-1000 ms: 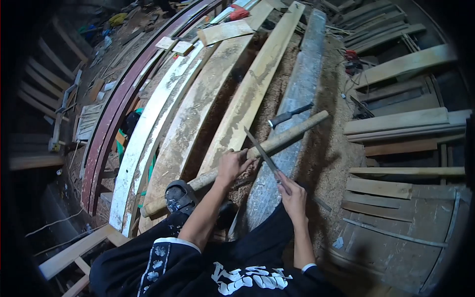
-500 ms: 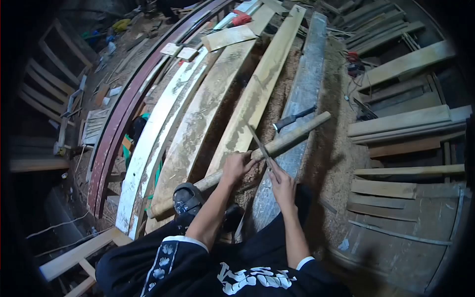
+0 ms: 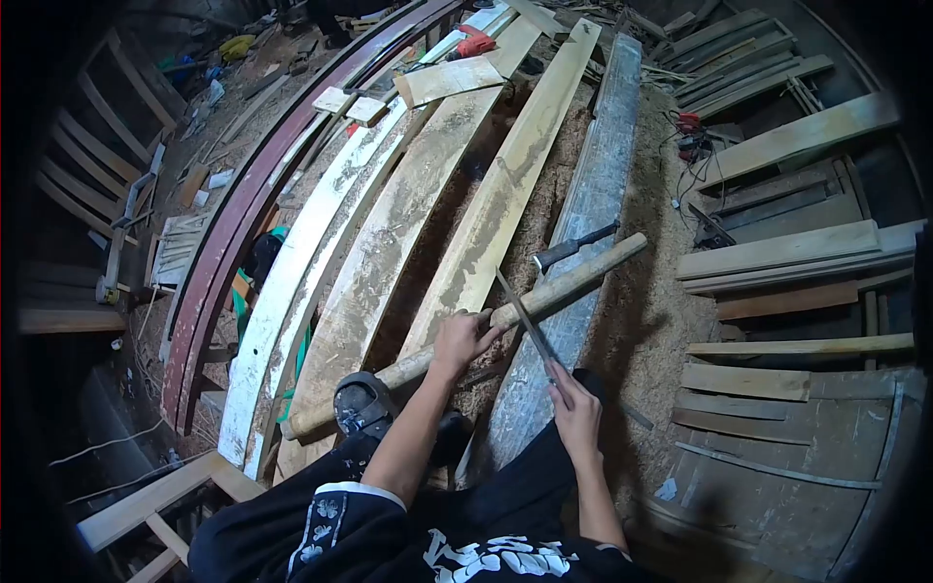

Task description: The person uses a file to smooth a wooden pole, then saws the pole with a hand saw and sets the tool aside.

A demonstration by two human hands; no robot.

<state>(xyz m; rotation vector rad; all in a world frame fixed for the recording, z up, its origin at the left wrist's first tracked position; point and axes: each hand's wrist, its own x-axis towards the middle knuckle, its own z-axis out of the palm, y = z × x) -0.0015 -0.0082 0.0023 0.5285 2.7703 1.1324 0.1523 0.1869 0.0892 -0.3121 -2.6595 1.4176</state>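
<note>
My left hand is closed round a long round wooden pole, which lies slantwise across several planks. In my right hand is a long, narrow metal file. The file crosses the pole just right of my left hand, its far end pointing up and left past the wood. Against the pole's lower left part rests my dark shoe. Just above the pole, on the grey weathered plank, lies a dark tool with a metal edge.
Several long boards run away from me, including a pale yellow plank, a white plank and a maroon beam. A red power tool sits at the far end. Stacked timber stands right; wood shavings cover the ground.
My right hand has drawn back down and to the right, pulling the file with it across the pole. My left hand stays on the pole.
</note>
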